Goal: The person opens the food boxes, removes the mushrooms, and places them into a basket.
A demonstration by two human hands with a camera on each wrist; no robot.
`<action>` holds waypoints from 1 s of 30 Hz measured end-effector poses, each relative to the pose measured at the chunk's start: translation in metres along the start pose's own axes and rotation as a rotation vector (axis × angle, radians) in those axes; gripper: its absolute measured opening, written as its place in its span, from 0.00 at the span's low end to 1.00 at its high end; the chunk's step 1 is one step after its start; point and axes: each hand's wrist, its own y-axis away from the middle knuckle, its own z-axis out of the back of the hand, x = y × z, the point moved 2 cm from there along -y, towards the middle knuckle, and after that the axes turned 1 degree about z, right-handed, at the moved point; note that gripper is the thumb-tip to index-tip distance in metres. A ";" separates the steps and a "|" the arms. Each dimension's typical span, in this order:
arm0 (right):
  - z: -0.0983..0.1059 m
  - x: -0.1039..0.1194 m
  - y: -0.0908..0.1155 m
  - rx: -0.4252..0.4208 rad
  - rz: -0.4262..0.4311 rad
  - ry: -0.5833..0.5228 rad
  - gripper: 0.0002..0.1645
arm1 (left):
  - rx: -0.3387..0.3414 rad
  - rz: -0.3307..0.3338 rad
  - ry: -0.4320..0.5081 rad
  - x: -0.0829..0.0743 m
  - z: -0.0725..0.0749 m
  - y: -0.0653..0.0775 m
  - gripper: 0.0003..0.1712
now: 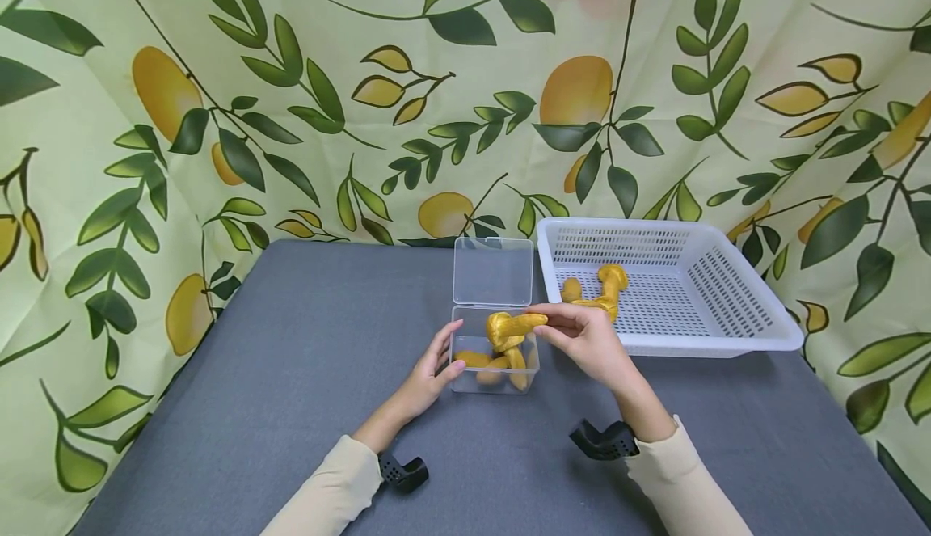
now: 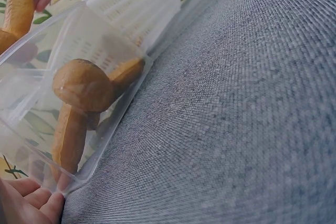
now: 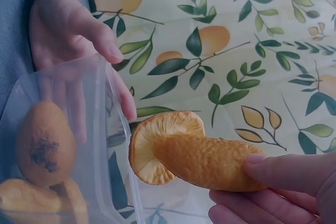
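Pinched by the stem end in my right hand [image 1: 585, 343] is a yellow-brown mushroom [image 3: 210, 162], its gilled cap pointing left. It hangs over a small clear plastic box [image 1: 469, 326] whose hinged lid [image 1: 493, 273] stands open at the back. Several more mushrooms [image 1: 493, 376] lie inside the box, one showing a dark patch on its cap in the right wrist view. My left hand [image 1: 425, 376] rests against the box's left side, its fingers fairly straight along the wall and the thumb by the front corner.
A white perforated basket [image 1: 727, 342] stands to the right behind the right hand, with several mushrooms [image 1: 612, 281] at its left end. Grey cloth [image 1: 327, 334] covers the table. A leaf-and-fruit patterned curtain [image 1: 494, 116] hangs along the back and sides.
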 end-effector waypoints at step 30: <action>0.051 -0.005 0.007 -0.217 0.049 -0.025 0.20 | 0.002 -0.008 -0.012 0.001 -0.001 0.000 0.37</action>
